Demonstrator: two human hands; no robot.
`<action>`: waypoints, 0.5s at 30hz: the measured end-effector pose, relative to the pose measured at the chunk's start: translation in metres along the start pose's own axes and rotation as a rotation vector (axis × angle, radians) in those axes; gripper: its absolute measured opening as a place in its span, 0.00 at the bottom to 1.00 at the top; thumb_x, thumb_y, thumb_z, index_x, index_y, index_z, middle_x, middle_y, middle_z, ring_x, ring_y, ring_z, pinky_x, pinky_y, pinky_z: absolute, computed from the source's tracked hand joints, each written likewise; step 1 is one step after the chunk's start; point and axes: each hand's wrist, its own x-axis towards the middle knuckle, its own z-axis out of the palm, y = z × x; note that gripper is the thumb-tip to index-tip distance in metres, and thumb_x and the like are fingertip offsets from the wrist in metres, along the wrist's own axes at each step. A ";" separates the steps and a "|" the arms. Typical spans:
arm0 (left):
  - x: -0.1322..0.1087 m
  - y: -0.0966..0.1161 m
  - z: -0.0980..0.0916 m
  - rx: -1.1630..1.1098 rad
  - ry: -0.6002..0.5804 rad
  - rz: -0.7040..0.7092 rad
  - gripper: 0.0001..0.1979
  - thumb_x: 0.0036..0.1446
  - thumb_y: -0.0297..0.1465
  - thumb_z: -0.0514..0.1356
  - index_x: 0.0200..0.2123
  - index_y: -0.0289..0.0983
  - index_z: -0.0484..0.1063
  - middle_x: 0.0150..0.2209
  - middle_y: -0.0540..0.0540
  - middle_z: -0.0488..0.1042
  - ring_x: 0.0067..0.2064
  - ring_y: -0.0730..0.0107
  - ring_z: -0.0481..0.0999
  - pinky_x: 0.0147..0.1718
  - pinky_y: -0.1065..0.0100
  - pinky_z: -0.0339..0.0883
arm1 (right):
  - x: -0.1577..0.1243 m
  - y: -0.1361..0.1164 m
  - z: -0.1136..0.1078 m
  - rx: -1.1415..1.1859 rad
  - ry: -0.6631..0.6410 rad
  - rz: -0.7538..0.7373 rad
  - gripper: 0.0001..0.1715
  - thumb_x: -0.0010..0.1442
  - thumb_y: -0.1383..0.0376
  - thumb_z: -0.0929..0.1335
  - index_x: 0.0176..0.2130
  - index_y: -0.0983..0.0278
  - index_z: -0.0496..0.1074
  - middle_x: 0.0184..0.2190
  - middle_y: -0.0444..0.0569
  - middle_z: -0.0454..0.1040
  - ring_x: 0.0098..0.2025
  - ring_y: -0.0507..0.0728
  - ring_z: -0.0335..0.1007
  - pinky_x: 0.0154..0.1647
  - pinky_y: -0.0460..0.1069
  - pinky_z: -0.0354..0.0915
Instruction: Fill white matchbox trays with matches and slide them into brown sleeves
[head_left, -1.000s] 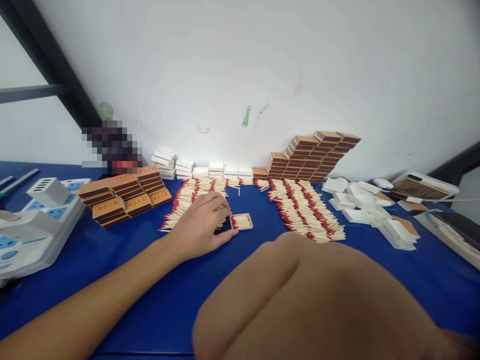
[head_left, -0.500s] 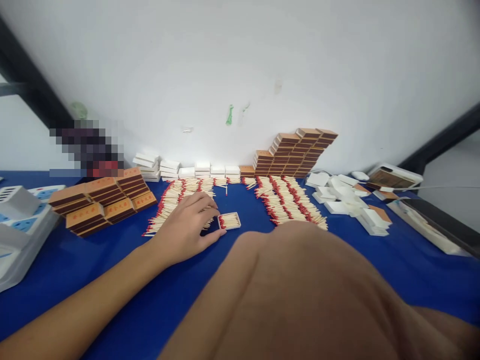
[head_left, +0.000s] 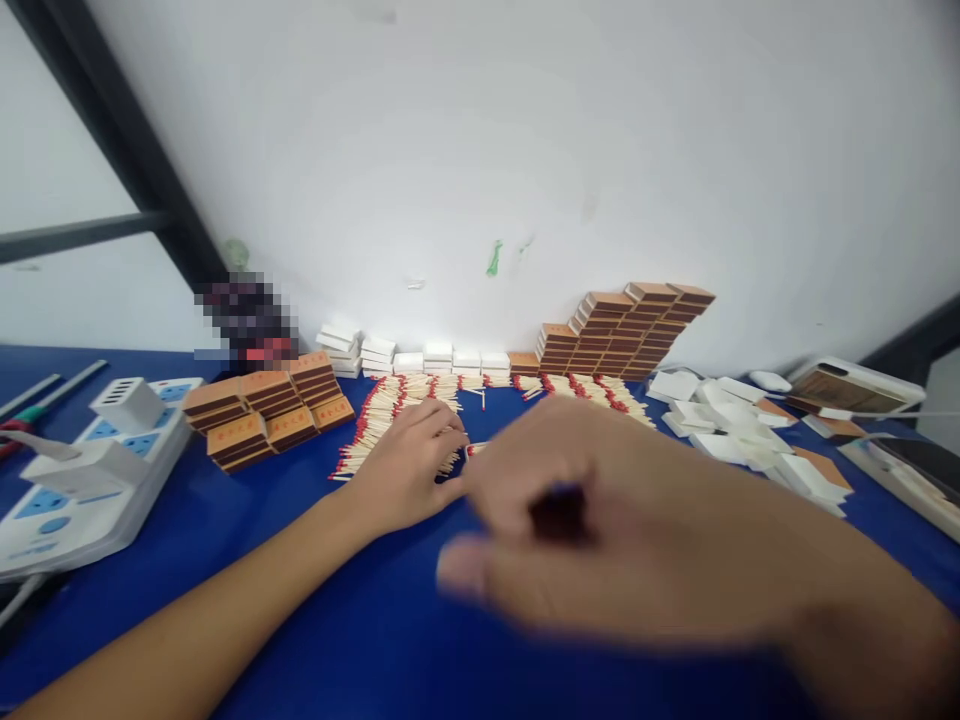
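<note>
A small white tray of matches (head_left: 474, 450) lies on the blue table, mostly hidden by my right hand. My left hand (head_left: 412, 462) rests beside it, fingers curved and thumb apart, at the tray's left edge. Large and blurred in front, my right hand (head_left: 547, 510) is raised over the table with its fingers bent and thumb apart; nothing shows between them. Red-headed matches (head_left: 379, 415) lie in rows left of the tray. More matches (head_left: 600, 388) lie behind my right hand.
Stacked brown matchboxes (head_left: 622, 335) stand against the wall at the back right, others (head_left: 270, 410) at the left. White inner trays (head_left: 452, 360) line the wall, and more (head_left: 731, 415) are heaped at the right. A power strip (head_left: 112, 470) is at far left.
The view has shifted, so the table items appear further right. My right hand has drawn back from over the right-hand matches and now covers most of the tray. My left hand stays beside it.
</note>
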 end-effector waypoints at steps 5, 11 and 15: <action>-0.001 -0.001 0.001 0.012 -0.019 -0.008 0.12 0.65 0.40 0.67 0.45 0.37 0.79 0.47 0.40 0.78 0.55 0.51 0.74 0.57 0.47 0.71 | 0.048 0.092 -0.031 -0.591 0.208 0.397 0.10 0.66 0.65 0.68 0.33 0.63 0.78 0.30 0.51 0.79 0.32 0.58 0.71 0.33 0.52 0.60; -0.003 -0.003 0.004 0.000 -0.034 -0.024 0.13 0.66 0.40 0.66 0.46 0.38 0.79 0.47 0.40 0.78 0.55 0.51 0.74 0.57 0.47 0.71 | 0.073 0.168 -0.027 -0.719 0.144 0.490 0.14 0.68 0.62 0.69 0.49 0.64 0.81 0.42 0.56 0.83 0.43 0.61 0.77 0.41 0.52 0.65; -0.004 -0.003 0.006 0.028 -0.030 -0.021 0.19 0.66 0.41 0.66 0.53 0.36 0.77 0.49 0.38 0.78 0.57 0.49 0.73 0.58 0.46 0.70 | 0.085 0.173 -0.020 -0.761 0.167 0.496 0.14 0.69 0.65 0.67 0.50 0.66 0.80 0.48 0.59 0.82 0.49 0.62 0.75 0.43 0.52 0.63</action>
